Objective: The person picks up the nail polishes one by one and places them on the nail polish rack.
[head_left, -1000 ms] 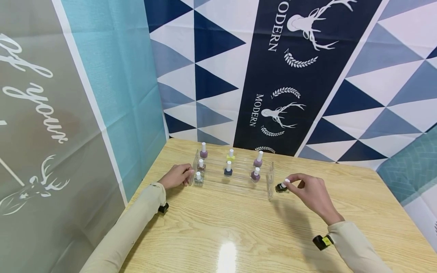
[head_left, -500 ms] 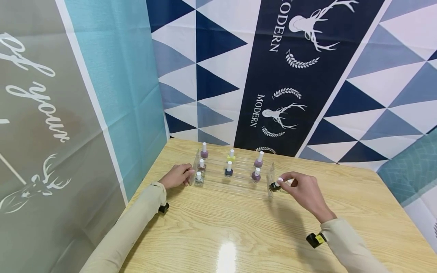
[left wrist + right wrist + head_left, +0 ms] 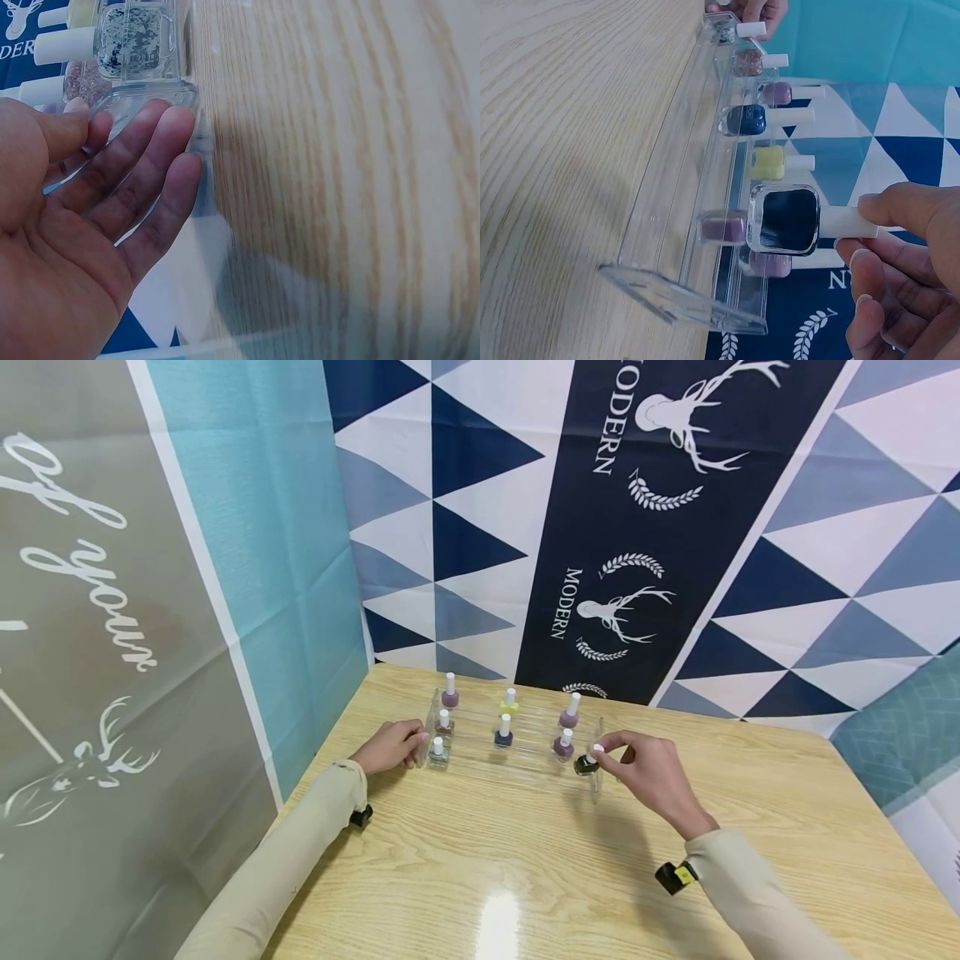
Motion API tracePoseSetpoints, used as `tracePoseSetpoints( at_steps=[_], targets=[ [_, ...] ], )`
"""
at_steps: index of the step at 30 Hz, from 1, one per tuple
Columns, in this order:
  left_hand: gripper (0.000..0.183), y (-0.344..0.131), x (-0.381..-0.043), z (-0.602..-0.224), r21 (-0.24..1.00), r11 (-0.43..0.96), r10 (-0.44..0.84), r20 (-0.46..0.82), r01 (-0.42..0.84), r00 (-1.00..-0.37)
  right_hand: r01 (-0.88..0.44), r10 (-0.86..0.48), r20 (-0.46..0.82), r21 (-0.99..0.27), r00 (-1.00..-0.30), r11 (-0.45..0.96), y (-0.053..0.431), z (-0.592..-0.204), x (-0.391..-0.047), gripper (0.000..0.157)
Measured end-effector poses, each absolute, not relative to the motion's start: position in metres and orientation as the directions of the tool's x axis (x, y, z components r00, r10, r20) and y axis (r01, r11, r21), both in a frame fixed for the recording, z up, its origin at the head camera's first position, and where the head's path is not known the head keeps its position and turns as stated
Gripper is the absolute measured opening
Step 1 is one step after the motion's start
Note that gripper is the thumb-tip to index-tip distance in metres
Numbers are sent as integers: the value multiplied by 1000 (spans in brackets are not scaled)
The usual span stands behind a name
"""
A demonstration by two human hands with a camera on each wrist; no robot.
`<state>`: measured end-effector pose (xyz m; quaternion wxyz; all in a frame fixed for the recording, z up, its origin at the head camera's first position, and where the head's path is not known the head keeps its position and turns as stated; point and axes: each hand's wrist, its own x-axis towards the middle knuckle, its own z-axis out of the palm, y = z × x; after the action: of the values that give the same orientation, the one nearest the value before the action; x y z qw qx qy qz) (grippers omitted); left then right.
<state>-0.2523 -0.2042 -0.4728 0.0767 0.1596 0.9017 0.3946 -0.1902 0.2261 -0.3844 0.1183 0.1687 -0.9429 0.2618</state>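
My right hand [image 3: 656,772] pinches the white cap of a black nail polish bottle [image 3: 784,220] between thumb and fingers. The bottle hangs tilted over the right end of a clear tiered display rack [image 3: 517,770], just inside its end panel [image 3: 682,300]. At the rack's other end, my left hand [image 3: 390,745] holds the left side panel [image 3: 146,94], thumb and index finger at its edge, the other fingers loosely extended. Close by stands a speckled glitter polish [image 3: 136,41] on the front tier. A purple polish [image 3: 563,743] sits behind the black one.
Farther along the rack stand a navy polish [image 3: 503,732], a yellow polish [image 3: 508,703], a pinkish glitter polish [image 3: 748,63] and more purple polishes, one at the back left [image 3: 450,693]. The wooden table [image 3: 450,860] meets patterned cloth walls [image 3: 465,527] behind and at the left.
My right hand has carried the black polish leftward, from outside the rack's right panel to over the rack's right end. My left hand stays at the left panel.
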Motion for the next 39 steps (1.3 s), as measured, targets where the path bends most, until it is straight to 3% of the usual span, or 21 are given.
tracePoseSetpoints(
  at_steps=[39],
  targets=[
    [28,-204,-251,-471,752,625,344,-24,210,-939,-492,-342,368,-485,-865,723,171,-393,-215,10]
  ],
)
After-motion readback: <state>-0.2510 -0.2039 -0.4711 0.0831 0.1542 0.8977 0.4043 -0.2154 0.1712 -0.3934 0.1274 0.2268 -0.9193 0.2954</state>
